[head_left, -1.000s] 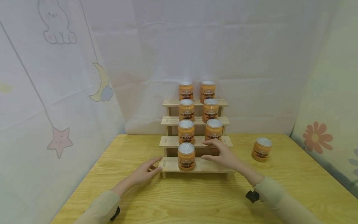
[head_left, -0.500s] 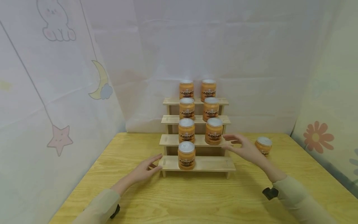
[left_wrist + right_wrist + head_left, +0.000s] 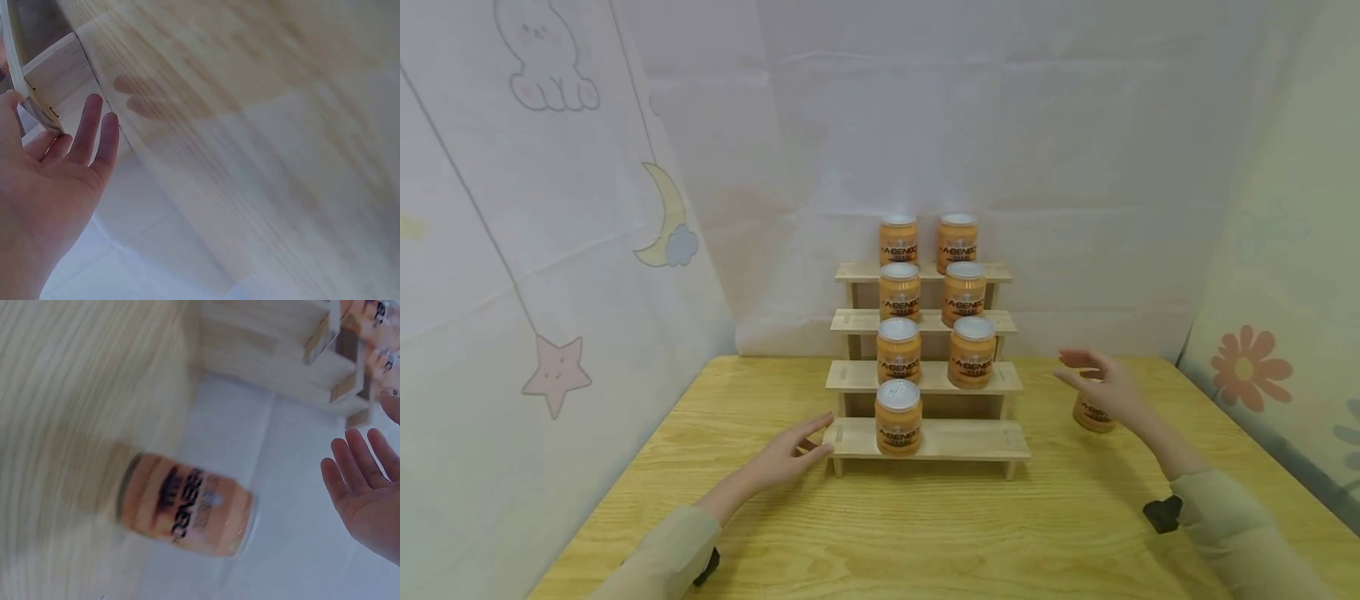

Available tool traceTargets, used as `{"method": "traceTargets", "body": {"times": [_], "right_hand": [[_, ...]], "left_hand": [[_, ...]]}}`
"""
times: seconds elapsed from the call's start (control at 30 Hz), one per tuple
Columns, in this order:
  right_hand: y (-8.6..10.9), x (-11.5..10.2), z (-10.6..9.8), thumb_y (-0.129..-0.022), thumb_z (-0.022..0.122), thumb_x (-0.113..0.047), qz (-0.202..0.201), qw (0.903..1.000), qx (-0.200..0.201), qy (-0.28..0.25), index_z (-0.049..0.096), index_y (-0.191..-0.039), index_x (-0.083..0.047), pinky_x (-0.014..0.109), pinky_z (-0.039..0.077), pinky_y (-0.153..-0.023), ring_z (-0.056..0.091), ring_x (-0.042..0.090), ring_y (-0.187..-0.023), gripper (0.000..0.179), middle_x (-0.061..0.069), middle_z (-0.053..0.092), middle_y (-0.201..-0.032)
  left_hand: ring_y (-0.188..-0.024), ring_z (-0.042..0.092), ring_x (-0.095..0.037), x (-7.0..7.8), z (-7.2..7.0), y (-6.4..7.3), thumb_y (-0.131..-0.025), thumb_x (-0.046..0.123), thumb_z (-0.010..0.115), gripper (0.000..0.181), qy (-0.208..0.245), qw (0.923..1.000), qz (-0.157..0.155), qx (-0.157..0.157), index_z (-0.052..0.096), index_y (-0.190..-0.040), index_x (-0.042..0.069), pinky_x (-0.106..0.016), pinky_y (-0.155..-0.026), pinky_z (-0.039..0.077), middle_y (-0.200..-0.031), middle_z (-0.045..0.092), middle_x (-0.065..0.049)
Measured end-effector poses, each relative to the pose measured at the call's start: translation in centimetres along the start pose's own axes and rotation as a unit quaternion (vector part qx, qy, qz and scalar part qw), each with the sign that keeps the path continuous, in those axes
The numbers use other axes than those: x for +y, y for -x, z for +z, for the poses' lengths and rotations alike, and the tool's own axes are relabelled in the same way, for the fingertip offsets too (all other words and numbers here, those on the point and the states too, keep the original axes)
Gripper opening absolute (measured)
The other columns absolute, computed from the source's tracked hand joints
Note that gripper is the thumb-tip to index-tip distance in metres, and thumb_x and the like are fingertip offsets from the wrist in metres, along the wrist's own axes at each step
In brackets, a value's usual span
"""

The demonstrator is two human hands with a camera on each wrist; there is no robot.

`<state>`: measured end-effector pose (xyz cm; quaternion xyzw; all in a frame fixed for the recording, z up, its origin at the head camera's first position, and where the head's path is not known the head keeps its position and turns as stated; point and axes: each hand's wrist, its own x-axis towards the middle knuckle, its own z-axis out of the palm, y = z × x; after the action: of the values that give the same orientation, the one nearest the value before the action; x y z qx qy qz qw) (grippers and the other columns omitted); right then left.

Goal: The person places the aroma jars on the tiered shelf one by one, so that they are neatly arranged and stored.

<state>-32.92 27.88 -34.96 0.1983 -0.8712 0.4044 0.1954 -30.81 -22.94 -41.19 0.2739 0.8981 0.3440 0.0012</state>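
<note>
A stepped wooden rack (image 3: 970, 439) stands on the table, bearing orange cans with silver lids. Two cans stand on each of the three upper steps; a single can (image 3: 898, 419) is on the lowest. My left hand (image 3: 784, 457) touches the rack's left end at the lowest step, fingers relaxed; in the left wrist view the fingers (image 3: 87, 134) lie against its edge. My right hand (image 3: 1108, 390), with nothing in it, is over the loose can (image 3: 1092, 414) on the right of the table, partly hiding it. The right wrist view shows this can (image 3: 187, 505) upright on the table, apart from the fingers.
The wooden table (image 3: 880, 533) extends in front of the rack and to both sides. A pale cloth backdrop (image 3: 1075, 150) closes off the back, with printed cloth on the left and right. Black wrist cameras (image 3: 1163, 513) sit under the sleeves.
My right hand has moved right, from beside the rack's second-lowest step to the loose can, fingers spread and holding nothing. The left hand has stayed at the rack's left end.
</note>
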Motion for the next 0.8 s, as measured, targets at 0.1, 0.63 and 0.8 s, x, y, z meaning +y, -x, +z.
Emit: {"method": "traceTargets", "body": {"times": [0.1, 0.63, 0.8], "right_hand": [[0.1, 1.8, -0.5, -0.093, 0.060, -0.027, 0.021, 0.9997, 0.002, 0.016, 0.053, -0.130, -0.006, 0.009, 0.043, -0.082, 0.055, 0.020, -0.107, 0.043, 0.017, 0.058, -0.123], [1.0, 6.1, -2.7, -0.091, 0.062, -0.034, 0.095, 0.9932, -0.015, 0.066, 0.038, -0.139, 0.005, 0.069, 0.030, -0.093, 0.029, 0.056, -0.125, 0.066, 0.037, 0.033, -0.140], [0.9, 7.2, -2.7, -0.088, 0.066, -0.035, 0.108, 0.9868, -0.049, 0.110, 0.025, -0.143, 0.010, 0.068, 0.038, -0.087, 0.032, 0.058, -0.120, 0.082, 0.041, 0.029, -0.138]], "left_hand": [[-0.102, 0.061, -0.026, -0.1, 0.0, 0.0, -0.097, 0.038, 0.049, 0.060, -0.004, 1.0000, 0.004, 0.001, 0.033, -0.146, 0.008, -0.035, -0.084, 0.053, -0.148, 0.037, -0.015], [-0.100, 0.062, -0.026, 0.0, 0.0, -0.2, -0.098, 0.034, 0.050, 0.058, -0.005, 0.9999, 0.013, 0.000, 0.034, -0.145, 0.006, -0.035, -0.082, 0.054, -0.147, 0.036, -0.019], [-0.100, 0.062, -0.027, 0.1, 0.0, -0.1, -0.098, 0.034, 0.050, 0.058, -0.006, 0.9999, 0.015, 0.000, 0.034, -0.145, 0.003, -0.035, -0.082, 0.054, -0.147, 0.036, -0.020]]}}
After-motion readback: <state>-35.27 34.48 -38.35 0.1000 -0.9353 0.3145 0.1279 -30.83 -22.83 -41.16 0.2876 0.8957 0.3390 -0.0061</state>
